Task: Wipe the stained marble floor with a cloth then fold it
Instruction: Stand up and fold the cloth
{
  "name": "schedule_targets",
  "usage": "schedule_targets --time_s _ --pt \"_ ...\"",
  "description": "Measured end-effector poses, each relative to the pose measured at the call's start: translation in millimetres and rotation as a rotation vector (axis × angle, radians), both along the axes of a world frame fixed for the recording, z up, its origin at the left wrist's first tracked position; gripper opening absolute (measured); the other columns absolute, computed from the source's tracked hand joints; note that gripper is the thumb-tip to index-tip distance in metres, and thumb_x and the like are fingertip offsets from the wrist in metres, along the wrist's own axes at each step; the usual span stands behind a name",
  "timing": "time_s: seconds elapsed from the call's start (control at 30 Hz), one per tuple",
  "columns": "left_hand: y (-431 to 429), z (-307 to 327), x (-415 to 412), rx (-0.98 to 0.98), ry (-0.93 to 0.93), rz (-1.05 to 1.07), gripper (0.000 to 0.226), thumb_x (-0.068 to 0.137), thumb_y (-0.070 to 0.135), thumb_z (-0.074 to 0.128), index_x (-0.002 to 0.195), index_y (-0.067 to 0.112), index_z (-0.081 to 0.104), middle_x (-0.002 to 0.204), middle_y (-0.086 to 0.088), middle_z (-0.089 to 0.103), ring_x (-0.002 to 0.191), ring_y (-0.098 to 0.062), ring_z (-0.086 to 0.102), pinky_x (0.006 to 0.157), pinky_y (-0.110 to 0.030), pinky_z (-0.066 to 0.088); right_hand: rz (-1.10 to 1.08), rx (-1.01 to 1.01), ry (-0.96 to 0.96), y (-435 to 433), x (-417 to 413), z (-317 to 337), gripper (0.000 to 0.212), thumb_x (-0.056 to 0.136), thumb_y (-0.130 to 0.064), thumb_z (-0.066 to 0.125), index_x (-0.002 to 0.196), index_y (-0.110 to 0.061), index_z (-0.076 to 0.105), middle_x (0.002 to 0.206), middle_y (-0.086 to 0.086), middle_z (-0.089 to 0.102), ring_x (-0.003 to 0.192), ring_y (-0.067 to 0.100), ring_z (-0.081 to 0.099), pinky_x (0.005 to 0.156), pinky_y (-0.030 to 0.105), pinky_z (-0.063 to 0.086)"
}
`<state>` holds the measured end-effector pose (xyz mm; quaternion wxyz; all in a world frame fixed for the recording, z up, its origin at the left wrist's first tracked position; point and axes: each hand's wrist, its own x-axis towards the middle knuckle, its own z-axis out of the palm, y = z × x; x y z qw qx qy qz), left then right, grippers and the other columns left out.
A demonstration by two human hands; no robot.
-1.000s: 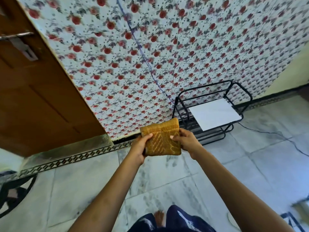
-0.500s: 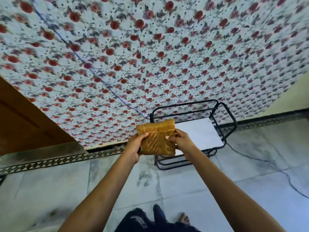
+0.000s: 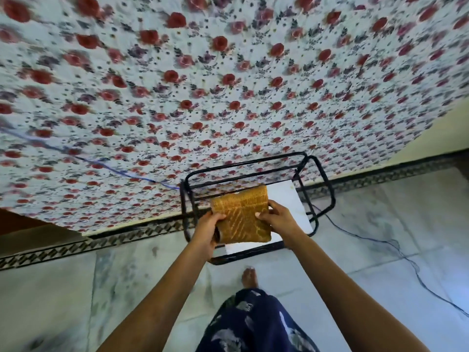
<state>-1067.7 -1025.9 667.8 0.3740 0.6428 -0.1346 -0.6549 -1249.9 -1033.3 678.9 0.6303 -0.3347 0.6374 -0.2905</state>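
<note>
A mustard-yellow patterned cloth (image 3: pixel 242 215), folded into a small thick rectangle, is held up in front of me at the centre of the view. My left hand (image 3: pixel 206 231) grips its left edge and my right hand (image 3: pixel 278 219) grips its right edge, thumbs on the front face. The cloth hangs above a black wire rack (image 3: pixel 324 181) that holds a white board (image 3: pixel 286 194). The grey-veined marble floor (image 3: pixel 380 237) spreads below, with dark smudges on the left tiles.
A wall with red floral paper (image 3: pixel 228 85) rises behind the rack. A dark patterned border strip (image 3: pixel 88 245) runs along its base. A thin cable (image 3: pixel 406 260) trails across the floor at right. My bare foot (image 3: pixel 250 276) and dark patterned trousers (image 3: pixel 253 323) are below.
The view has swung right and closer to the rack; the wooden door has left the frame. Both hands still hold the folded cloth, which now sits over the rack's board.
</note>
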Motion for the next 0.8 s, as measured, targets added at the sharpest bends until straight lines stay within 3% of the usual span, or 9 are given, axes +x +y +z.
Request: schedule_targets --time_s 0.1,0.17,0.23,0.37,0.47,0.67,0.8 --pt "-40.4 -33.1 -36.4 0.033 -0.032 -0.07 0.016 0.091 0.013 0.055 0.103 0.023 0.059 0.1 -0.005 0.066 0.094 -0.024 0.063 0.085 -0.043 0.052 -0.027 0.078 0.051 -35.6 -34.6 -28.9 0.041 0.087 -0.009 0.062 0.126 -0.014 0.05 0.115 0.012 0.06 0.106 0.028 0.059 0.094 0.044 0.05" --pt "-54.1 -47.6 -51.7 0.035 -0.013 -0.085 0.017 0.091 0.014 0.055 0.098 0.028 0.06 0.101 -0.003 0.066 0.095 -0.022 0.063 0.081 -0.041 0.052 -0.034 0.099 0.071 -51.0 -51.3 -48.4 0.042 0.088 -0.009 0.062 0.127 -0.017 0.047 0.116 0.013 0.06 0.106 0.028 0.058 0.092 0.042 0.051" --pt "-71.2 -73.9 -67.8 0.047 -0.009 -0.063 0.017 0.091 0.012 0.055 0.098 0.027 0.061 0.099 -0.001 0.067 0.09 -0.018 0.064 0.07 -0.036 0.053 -0.015 0.115 0.099 -73.2 -66.7 -75.0 0.042 0.088 -0.009 0.061 0.127 -0.019 0.047 0.116 0.012 0.059 0.107 0.027 0.057 0.087 0.038 0.051" --pt "-104.1 -133.7 -90.6 0.081 -0.009 -0.037 0.021 0.091 0.012 0.054 0.111 0.018 0.059 0.105 -0.007 0.066 0.097 -0.026 0.063 0.08 -0.043 0.052 0.023 0.114 0.174 -112.4 -85.6 -137.3 0.04 0.09 -0.007 0.057 0.128 -0.018 0.049 0.12 0.011 0.057 0.112 0.028 0.055 0.093 0.042 0.05" --pt "-132.5 -193.4 -107.4 0.042 -0.032 -0.013 0.018 0.09 0.013 0.055 0.106 0.019 0.061 0.101 -0.006 0.068 0.093 -0.023 0.064 0.072 -0.035 0.052 0.074 0.119 0.216 -146.6 -97.3 -201.1 0.042 0.093 -0.012 0.053 0.135 -0.018 0.046 0.126 0.011 0.054 0.114 0.028 0.052 0.098 0.044 0.047" --pt "-158.9 -292.4 -119.9 0.073 -0.068 0.174 0.024 0.088 0.008 0.053 0.111 0.012 0.058 0.106 -0.011 0.065 0.087 -0.024 0.064 0.067 -0.033 0.054 0.162 0.117 0.196 -191.3 -102.7 -304.0 0.042 0.092 -0.012 0.056 0.132 -0.02 0.048 0.122 0.008 0.058 0.11 0.026 0.056 0.086 0.035 0.05" --pt "-155.9 -330.4 -122.4 0.125 -0.1 0.237 0.024 0.089 0.007 0.052 0.113 0.01 0.057 0.109 -0.012 0.063 0.089 -0.025 0.063 0.069 -0.035 0.054 0.195 0.106 0.187 -196.9 -103.1 -343.8 0.043 0.087 -0.012 0.064 0.128 -0.019 0.053 0.121 0.008 0.061 0.108 0.026 0.058 0.087 0.036 0.051"
